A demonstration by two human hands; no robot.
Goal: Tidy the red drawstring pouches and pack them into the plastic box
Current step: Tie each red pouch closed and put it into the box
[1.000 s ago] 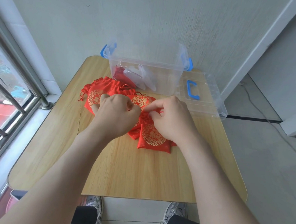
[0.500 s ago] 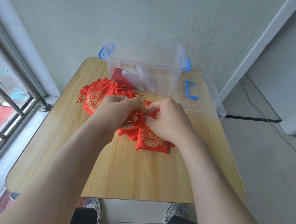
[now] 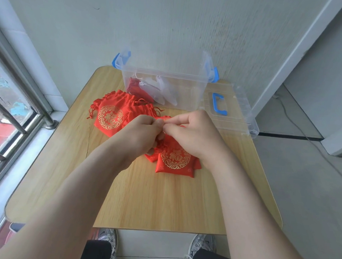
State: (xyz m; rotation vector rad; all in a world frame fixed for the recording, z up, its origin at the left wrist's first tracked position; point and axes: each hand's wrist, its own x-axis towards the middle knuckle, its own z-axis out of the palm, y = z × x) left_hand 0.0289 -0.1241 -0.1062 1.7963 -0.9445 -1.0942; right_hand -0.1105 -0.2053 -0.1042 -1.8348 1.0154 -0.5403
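A red drawstring pouch (image 3: 175, 162) with a gold emblem lies in the middle of the wooden table (image 3: 162, 204). My left hand (image 3: 140, 137) and my right hand (image 3: 193, 134) meet above its top end, and both pinch its gathered neck and cord. More red pouches lie under it. A pile of red pouches (image 3: 111, 116) sits to the left, behind my left hand. The clear plastic box (image 3: 187, 98) with blue latches stands open at the table's back, holding a red pouch (image 3: 134, 86) and some clear bags.
The box's clear lid (image 3: 234, 114) with a blue handle lies flat to the right of the box. A window with metal bars (image 3: 12, 109) runs along the left. A wall stands right behind the table. My shoes show below the table's front edge.
Both hands have lifted slightly off the front pouch and come together at its neck, fingertips now pinching the cord. The left pile shows more as my left hand has moved right.
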